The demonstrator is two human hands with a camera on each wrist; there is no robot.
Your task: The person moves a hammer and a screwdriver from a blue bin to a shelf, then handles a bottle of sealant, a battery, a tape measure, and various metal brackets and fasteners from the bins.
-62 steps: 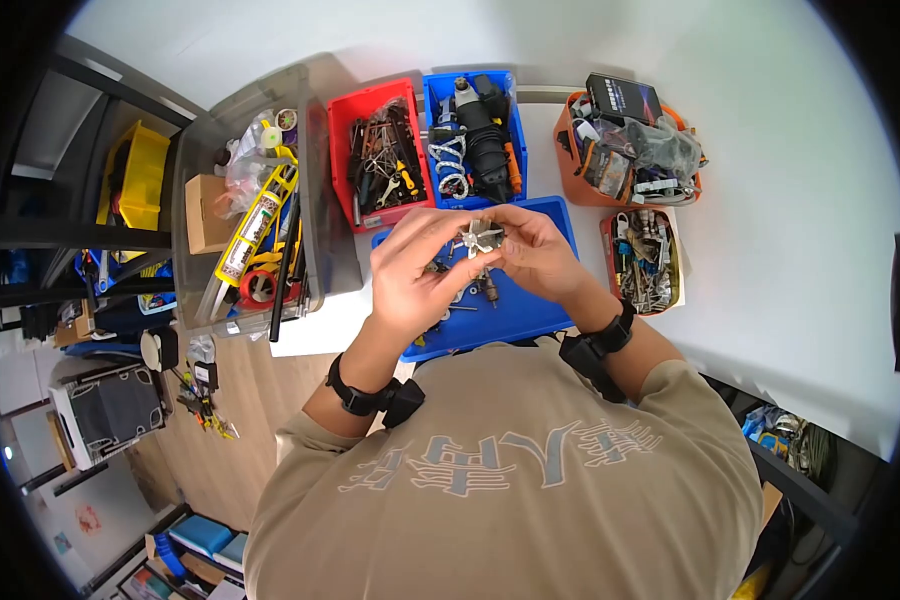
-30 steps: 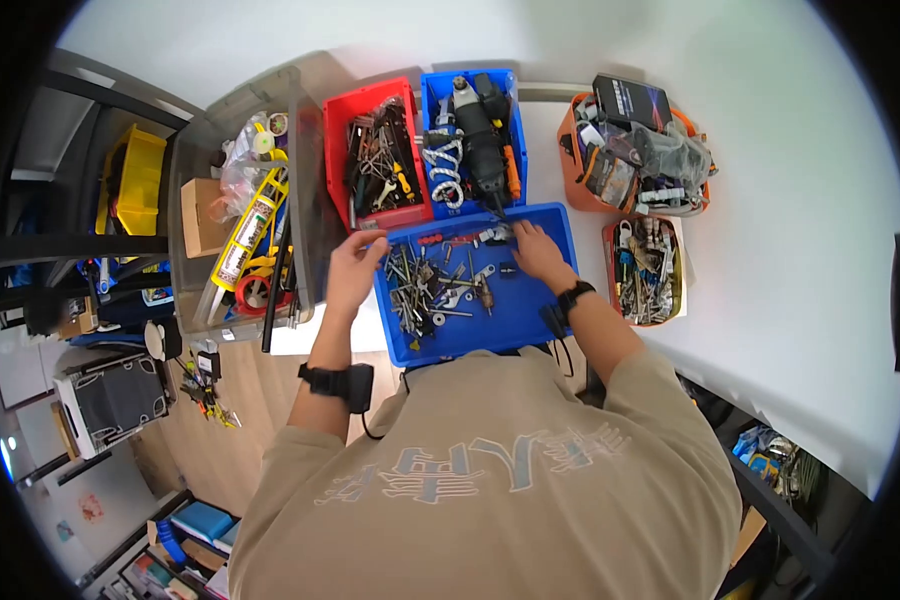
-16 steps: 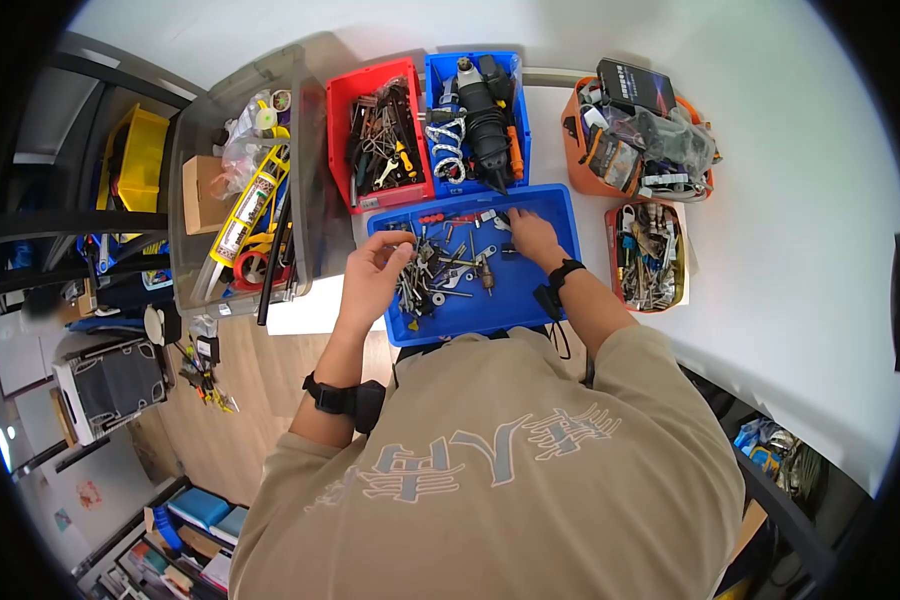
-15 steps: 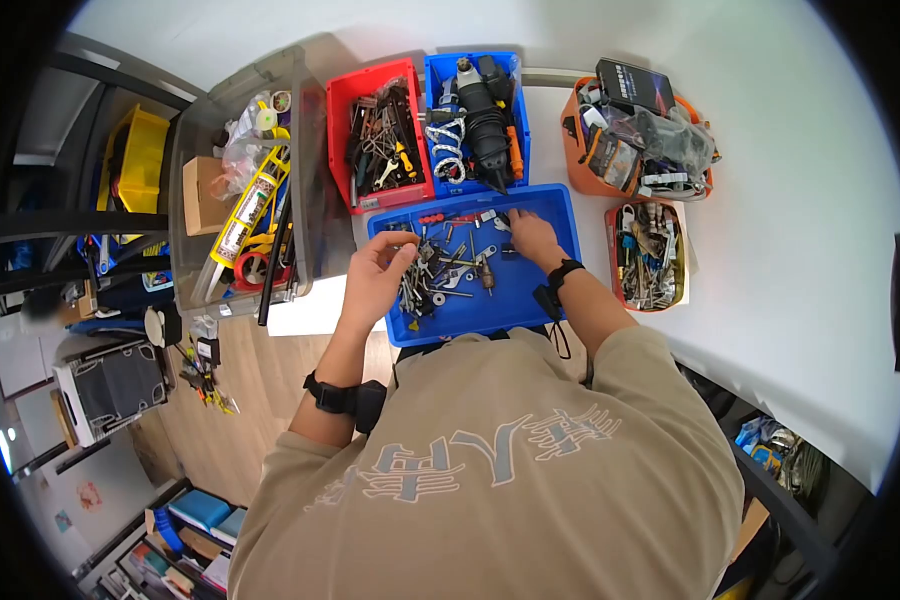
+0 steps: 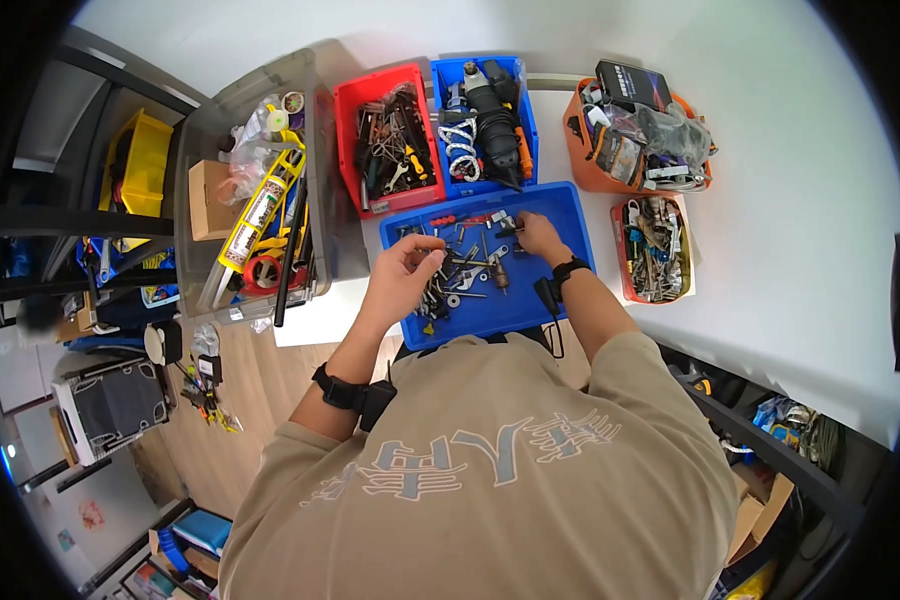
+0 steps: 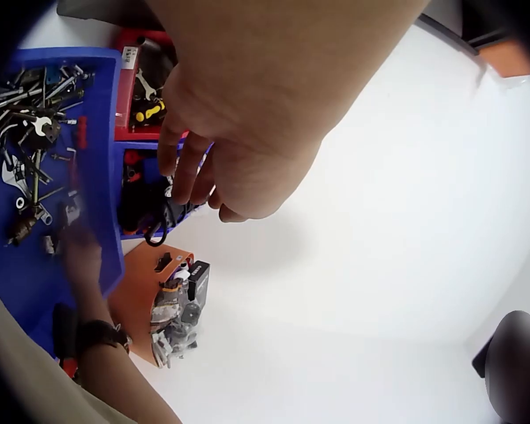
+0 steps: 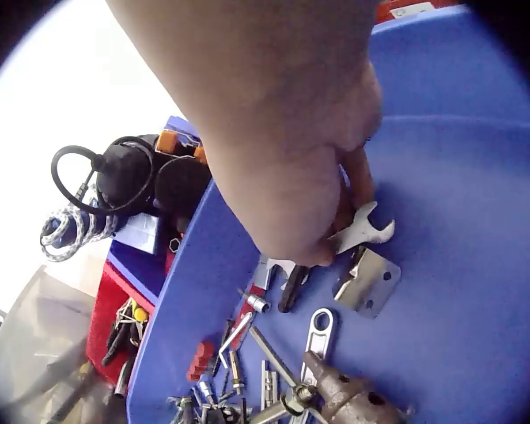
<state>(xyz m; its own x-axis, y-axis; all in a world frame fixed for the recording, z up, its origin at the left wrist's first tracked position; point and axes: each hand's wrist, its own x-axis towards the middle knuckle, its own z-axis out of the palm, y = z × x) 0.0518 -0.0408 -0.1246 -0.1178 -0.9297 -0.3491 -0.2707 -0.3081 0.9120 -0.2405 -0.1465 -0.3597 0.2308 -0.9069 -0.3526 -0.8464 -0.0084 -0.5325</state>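
My right hand (image 5: 540, 238) reaches into the far right part of the blue tray (image 5: 555, 300), fingers pointing down. In the right wrist view its thumb and fingers pinch an open-end wrench (image 7: 367, 228), whose forked head sticks out. Right beside the wrench lies a bent metal plate with holes (image 7: 371, 283). A ring-ended wrench (image 7: 318, 334) and a brownish metal cylinder with holes (image 7: 358, 397) lie nearby. My left hand (image 5: 402, 278) hovers over the tray's left side, fingers loosely bent, holding nothing. Beneath it are piled bolts and small metal parts (image 5: 440, 295).
Behind the tray stand a red bin (image 5: 355, 170) of hand tools and a blue bin (image 5: 532, 110) with a black power tool (image 5: 495, 125). An orange bin (image 5: 595, 175) and a tin of metal parts (image 5: 655, 250) stand right. A grey plastic box (image 5: 340, 220) stands left.
Earlier both hands held a pronged metal piece above the tray. The hands then parted: the right went down into the tray's far right and grips a wrench; the left stays over the left side.
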